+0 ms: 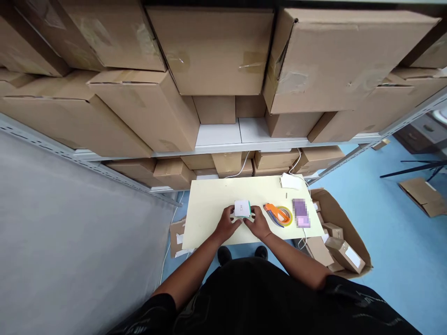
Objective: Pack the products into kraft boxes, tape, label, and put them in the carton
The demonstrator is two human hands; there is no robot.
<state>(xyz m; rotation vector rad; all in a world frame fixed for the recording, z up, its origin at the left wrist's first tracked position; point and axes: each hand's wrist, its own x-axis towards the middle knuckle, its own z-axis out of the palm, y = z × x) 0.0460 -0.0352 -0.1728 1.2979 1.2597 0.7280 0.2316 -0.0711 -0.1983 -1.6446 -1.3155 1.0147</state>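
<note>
A small white box (242,208) with a green edge and some dark print on top is between my two hands, over the pale table (206,195). My left hand (226,225) has its fingers bent round the left side of the box. From the right, my right hand (258,224) grips the other side, its thumb near the front edge. Just right of that hand lie an orange tape dispenser (275,212) and a roll of yellow tape (287,217). The underside of the box is hidden.
A blurred purple item (301,213) and a white pad (290,181) with a cable are at the table's right. Shelves of cardboard boxes (216,51) rise behind. An open carton (340,209) of small boxes stands on the floor at right. A grey wall (80,223) is at left.
</note>
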